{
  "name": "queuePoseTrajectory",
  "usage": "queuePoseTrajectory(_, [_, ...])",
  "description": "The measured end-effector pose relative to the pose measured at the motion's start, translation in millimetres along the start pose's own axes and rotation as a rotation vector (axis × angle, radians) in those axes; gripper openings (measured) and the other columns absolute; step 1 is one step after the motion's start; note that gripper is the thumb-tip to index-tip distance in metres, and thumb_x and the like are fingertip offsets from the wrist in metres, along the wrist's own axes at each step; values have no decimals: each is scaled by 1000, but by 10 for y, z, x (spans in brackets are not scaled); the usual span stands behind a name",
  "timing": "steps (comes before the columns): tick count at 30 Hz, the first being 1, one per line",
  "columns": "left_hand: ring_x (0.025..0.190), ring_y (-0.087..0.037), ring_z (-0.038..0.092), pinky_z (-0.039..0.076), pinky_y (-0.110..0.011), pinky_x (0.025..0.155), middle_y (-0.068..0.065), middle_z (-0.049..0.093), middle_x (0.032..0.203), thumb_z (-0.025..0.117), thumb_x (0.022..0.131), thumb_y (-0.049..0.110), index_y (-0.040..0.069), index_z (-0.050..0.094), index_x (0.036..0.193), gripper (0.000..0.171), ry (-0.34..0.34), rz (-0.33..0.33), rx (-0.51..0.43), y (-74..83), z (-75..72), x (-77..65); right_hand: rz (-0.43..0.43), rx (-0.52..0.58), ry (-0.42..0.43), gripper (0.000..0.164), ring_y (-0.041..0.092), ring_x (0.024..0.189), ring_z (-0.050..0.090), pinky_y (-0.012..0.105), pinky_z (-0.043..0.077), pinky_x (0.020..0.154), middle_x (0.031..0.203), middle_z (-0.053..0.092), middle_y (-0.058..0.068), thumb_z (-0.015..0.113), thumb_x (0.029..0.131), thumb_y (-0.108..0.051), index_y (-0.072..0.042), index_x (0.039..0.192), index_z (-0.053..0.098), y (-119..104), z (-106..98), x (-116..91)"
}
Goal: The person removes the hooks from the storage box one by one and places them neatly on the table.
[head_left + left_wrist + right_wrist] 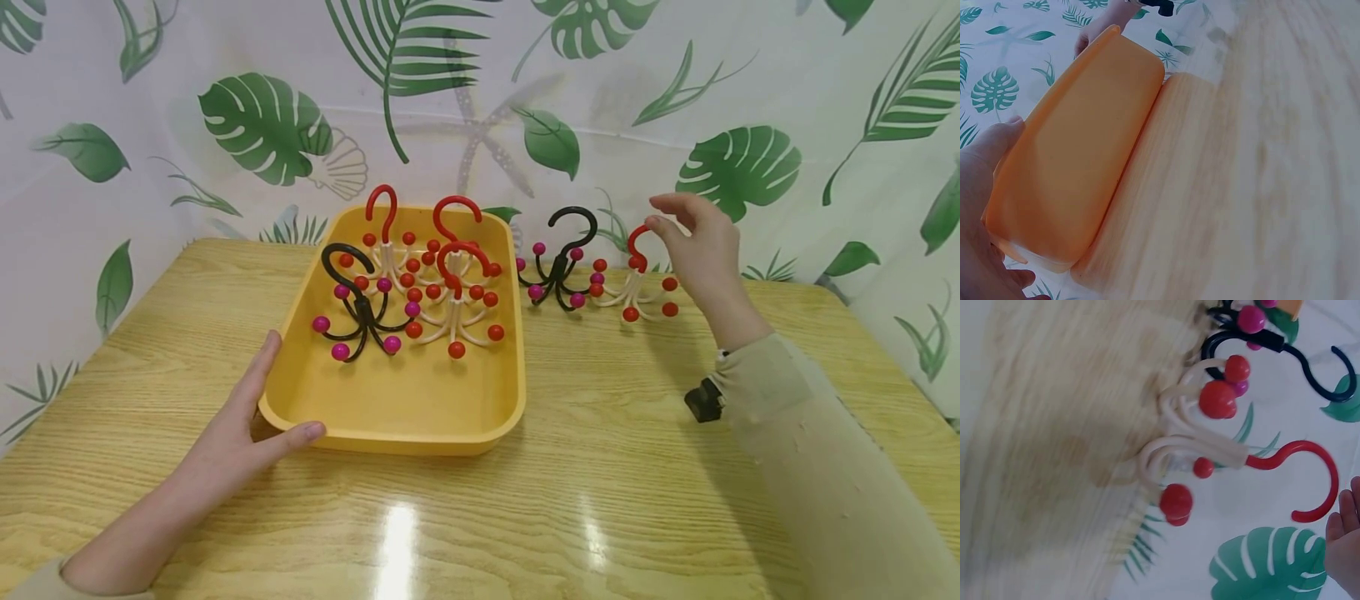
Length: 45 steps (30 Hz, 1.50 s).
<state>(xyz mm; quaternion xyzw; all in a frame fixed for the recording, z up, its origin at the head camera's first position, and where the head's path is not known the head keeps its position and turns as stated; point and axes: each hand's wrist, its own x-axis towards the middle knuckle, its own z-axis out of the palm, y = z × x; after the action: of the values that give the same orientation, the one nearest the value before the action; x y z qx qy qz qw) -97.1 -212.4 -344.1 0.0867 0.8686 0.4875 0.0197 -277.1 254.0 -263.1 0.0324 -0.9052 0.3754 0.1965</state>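
My left hand (247, 417) grips the near left corner of a yellow plastic tray (517, 350), thumb along the front rim and fingers on the left side. The left wrist view shows the thumb at the tray's (1085, 144) rim. In the tray stand three red-hooked hangers with pale arms and red ball tips (455, 312), and a black hanger (363, 312) with magenta balls. My right hand (701, 250) is by the top of another red-hooked hanger (632, 283) on the table. In the right wrist view, the hand (1344, 540) appears apart from the red hook (1332, 472).
A second black hanger (560, 267) with magenta balls stands between the tray and the red-hooked hanger outside it. All this is on a wood-grain table (600, 467). A leaf-patterned sheet (262, 50) hangs behind the table's far edge.
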Motion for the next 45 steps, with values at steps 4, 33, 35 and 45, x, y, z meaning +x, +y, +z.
queuePoseTrajectory(4, [143, -36, -1, 6, -65, 108, -3, -5, 159, 72, 86, 29, 33, -7, 152, 103, 1, 1, -1, 0, 1, 2, -18, 16, 5, 40, 19, 128, 46, 34, 37, 105, 131, 56, 8, 60, 94, -30, -8, 128, 60, -158, 21, -15])
queuePoseTrajectory(33, [143, -36, -2, 5, -65, 108, -4, -6, 159, 72, 86, 29, 30, -7, 153, 103, 1, -2, -5, 6, 4, -1, -399, 223, -208, 38, 18, 112, 56, 33, 46, 96, 122, 59, 9, 68, 89, -15, -2, 124, 59, -1269, 589, -320])
queuePoseTrajectory(35, [143, -37, -2, 5, -65, 108, -4, -6, 159, 72, 87, 28, 31, -7, 153, 103, 0, 0, -7, 2, 5, -2, -407, 233, -248, 39, 17, 111, 57, 32, 47, 95, 122, 59, 8, 69, 88, -16, -3, 124, 58, -1337, 635, -340])
queuePoseTrajectory(45, [143, -36, -2, 4, -65, 108, -4, -6, 159, 72, 86, 29, 31, -7, 152, 104, -1, 0, -1, 5, 1, -9, -466, 236, -402, 41, 11, 109, 57, 22, 47, 91, 123, 58, 3, 70, 88, -19, -7, 125, 58, -1698, 813, -369])
